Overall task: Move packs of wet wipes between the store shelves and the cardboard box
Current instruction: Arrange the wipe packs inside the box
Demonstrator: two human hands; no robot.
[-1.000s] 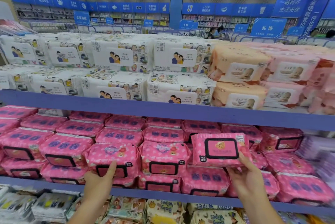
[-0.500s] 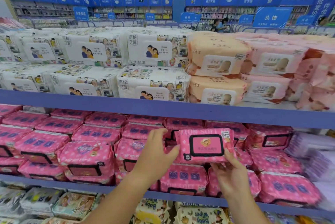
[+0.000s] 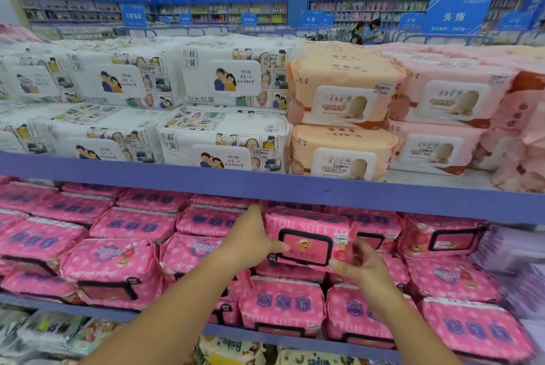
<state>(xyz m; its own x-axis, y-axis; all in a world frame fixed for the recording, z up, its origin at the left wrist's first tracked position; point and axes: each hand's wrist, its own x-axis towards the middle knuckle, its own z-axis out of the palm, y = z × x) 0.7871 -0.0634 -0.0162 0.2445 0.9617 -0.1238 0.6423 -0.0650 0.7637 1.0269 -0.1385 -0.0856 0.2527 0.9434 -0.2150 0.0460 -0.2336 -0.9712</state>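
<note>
Filling the ten o'clock part of the view, white packs [image 3: 124,84] with cartoon labels lie stacked two high on the upper shelf [image 3: 265,187]. Below them, at eight o'clock, pink packs [image 3: 112,270] crowd the middle shelf [image 3: 88,310] in stacked rows. Just below centre, toward six o'clock, the left hand [image 3: 253,243] grips the left end of a pink wet wipes pack [image 3: 306,242], thumb on its front face, fingers hidden behind. That pack is held upright, its black-framed flap facing the camera, just under the upper shelf's lip and in front of the stacked pink packs. At its four o'clock corner, the right hand [image 3: 364,265] pinches the lower right edge between thumb and fingers. At two o'clock, peach packs [image 3: 345,99] sit beside paler pink packs [image 3: 451,99]. At four o'clock, lilac packs [image 3: 507,261] show, blurred.
</note>
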